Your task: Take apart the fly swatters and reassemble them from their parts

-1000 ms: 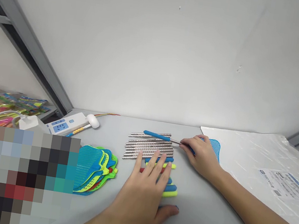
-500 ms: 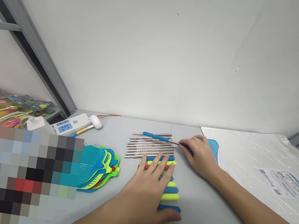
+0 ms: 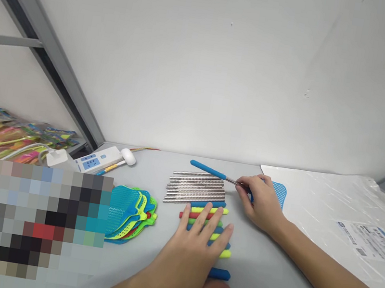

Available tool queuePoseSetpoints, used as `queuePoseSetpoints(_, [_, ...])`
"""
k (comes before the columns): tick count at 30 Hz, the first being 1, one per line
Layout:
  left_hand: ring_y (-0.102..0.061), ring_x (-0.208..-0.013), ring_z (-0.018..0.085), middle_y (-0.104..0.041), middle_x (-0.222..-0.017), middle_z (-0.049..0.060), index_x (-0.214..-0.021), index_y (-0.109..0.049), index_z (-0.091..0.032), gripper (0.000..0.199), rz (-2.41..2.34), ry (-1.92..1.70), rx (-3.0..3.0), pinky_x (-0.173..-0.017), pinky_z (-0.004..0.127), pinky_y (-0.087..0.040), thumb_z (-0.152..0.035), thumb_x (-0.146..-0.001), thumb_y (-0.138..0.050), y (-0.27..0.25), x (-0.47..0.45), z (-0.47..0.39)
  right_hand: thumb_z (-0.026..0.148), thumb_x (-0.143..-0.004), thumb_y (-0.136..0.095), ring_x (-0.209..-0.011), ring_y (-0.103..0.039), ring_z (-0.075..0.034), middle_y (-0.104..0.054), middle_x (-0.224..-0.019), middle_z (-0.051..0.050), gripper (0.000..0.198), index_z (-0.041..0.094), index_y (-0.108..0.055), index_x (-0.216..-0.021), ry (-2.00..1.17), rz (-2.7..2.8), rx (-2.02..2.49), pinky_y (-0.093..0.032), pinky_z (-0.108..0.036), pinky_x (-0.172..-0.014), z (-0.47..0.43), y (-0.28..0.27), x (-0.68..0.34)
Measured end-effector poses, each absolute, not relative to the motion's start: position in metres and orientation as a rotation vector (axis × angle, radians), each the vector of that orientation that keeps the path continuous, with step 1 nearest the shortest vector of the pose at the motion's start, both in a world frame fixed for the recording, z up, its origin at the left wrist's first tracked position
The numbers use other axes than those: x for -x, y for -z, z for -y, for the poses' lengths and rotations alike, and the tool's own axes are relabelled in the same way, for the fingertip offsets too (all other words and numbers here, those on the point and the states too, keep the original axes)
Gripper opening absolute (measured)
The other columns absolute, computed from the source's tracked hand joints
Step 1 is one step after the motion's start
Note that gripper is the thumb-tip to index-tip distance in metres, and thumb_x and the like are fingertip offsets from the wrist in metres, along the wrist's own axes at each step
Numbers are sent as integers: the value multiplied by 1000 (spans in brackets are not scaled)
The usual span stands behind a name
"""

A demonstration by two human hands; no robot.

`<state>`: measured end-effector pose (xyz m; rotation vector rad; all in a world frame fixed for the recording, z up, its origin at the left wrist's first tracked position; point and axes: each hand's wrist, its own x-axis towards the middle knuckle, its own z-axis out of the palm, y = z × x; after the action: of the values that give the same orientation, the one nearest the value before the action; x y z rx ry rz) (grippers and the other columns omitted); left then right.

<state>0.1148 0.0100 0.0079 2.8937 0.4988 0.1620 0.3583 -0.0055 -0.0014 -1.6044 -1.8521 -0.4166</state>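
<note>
The left hand (image 3: 192, 256) rests fingers-apart over coloured grips (image 3: 225, 254); beside the metal rods (image 3: 196, 189), the right hand (image 3: 262, 201) clasps the swatter (image 3: 207, 169), probably light, best held by its stiff shaft (image 3: 232, 182), its mesh head (image 3: 279, 193) likely bendy.

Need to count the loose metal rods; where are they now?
In the head view, the rods lie on the table, just beyond the coloured handles and left of the right hand.

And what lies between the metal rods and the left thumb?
In the head view, a row of coloured handles lies there, partly hidden by the left hand.
</note>
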Motion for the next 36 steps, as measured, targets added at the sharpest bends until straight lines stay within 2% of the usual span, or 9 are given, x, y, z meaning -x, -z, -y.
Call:
queuePoseSetpoints(10, [-8,-145,37,-17,-159,9,-147,-30,-30,75,-517,-156,-2836,-110,69,-12,-73,-86,-33,-8,-120,-20,24,-94,-48,-70,-59,-17,-65,-79,-2,9,21,-54,-99,466,1967,1613,-35,-39,-88,8,2,-353])
queuePoseSetpoints(21, [-15,-145,34,-26,-157,9,-145,-34,-26,76,-461,-158,-2873,-113,62,-12,-74,-87,-29,-12,-126,-45,24,-92,-51,-68,-59,-16,-66,-78,-1,7,20,-55,-97,516,1932,1622,-36,-39,-86,6,5,-357])
queuePoseSetpoints(30, [-16,-144,35,-27,-156,12,-145,-34,-24,81,-376,-229,-2924,-112,63,-13,-77,-83,-33,-10,-125,-49,24,-92,-53,-69,-59,-16,-67,-79,-2,9,18,-55,-98,535,1930,1613,-36,-39,-85,6,8,-359])
queuePoseSetpoints(36, [-17,-144,36,-30,-154,14,-142,-37,-21,77,-332,-261,-3009,-112,64,-13,-74,-86,-31,-12,-124,-42,24,-92,-54,-70,-59,-16,-67,-81,-2,9,18,-55,-99,558,1936,1617,-36,-39,-87,7,7,-360])
